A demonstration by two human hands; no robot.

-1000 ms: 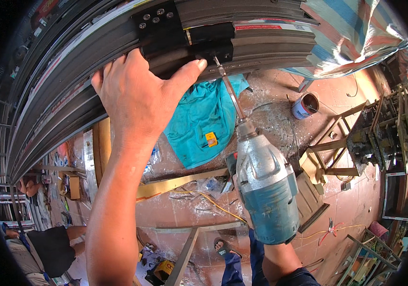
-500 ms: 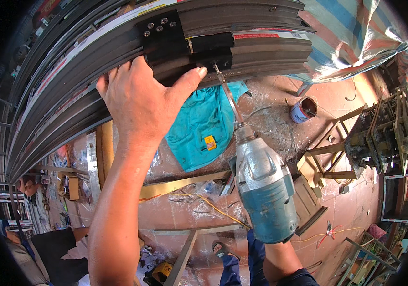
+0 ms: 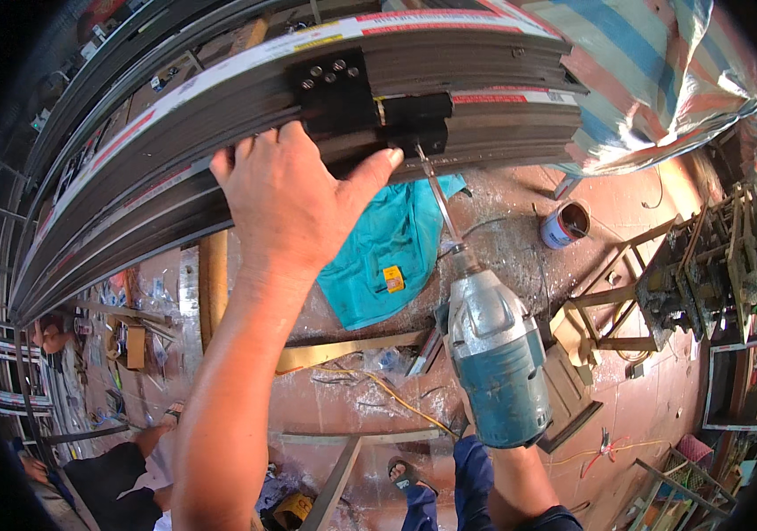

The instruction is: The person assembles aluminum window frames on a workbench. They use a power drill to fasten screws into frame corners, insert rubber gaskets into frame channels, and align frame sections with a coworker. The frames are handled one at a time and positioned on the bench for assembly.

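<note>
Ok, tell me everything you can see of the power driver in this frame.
The power driver has a teal body with a silver-grey nose and a long thin bit. It points up and slightly left, the bit tip meeting the black bracket on the dark metal rail. The right hand is hidden below it; the left hand steadies the rail.
</note>
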